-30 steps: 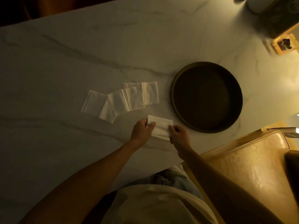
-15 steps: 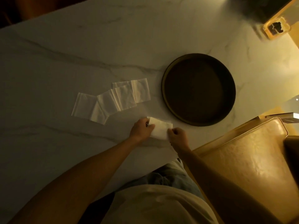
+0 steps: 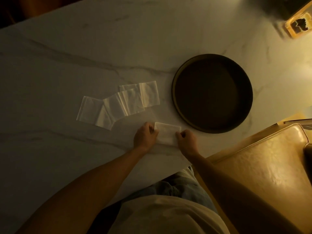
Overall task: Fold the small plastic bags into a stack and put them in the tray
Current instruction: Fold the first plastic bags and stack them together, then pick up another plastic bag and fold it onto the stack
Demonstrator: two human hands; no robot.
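Viewed from head camera, dim warm light, slight blur at top right

Left hand (image 3: 145,137) curled, fingertips pinched on left end of folded plastic bag (image 3: 167,135); right hand (image 3: 187,140) likewise curled, fingertips pinched on its right end. Both hands closed on that bag, knuckles up, resting low on marble table (image 3: 70,53). Could not tell whether bag lay flat on surface or was lifted slightly off it. Bag seen as whitish, opaque-looking rectangle, long axis running left to right between the hands, near front table edge

Loose plastic bags (image 3: 121,103) lying flat on table beyond and to left of the hands, well clear of them: overlapping row, fanned from lower left toward upper right, translucent, zip strips faintly visible. Exact count uncertain, roughly four or five

Round dark tray (image 3: 175,92) on table to right of loose bags and beyond right hand, not touching either; nearest loose bag just beside its left rim. No bag seen inside tray, interior dark

Tan leather chair (image 3: 263,168) at lower right, tucked beside table edge. Small yellowish box (image 3: 298,27) with dark contents at far top right corner of table, blurred, contents not identified. Bare forearms, pale shirt and blue jeans visible at bottom of view
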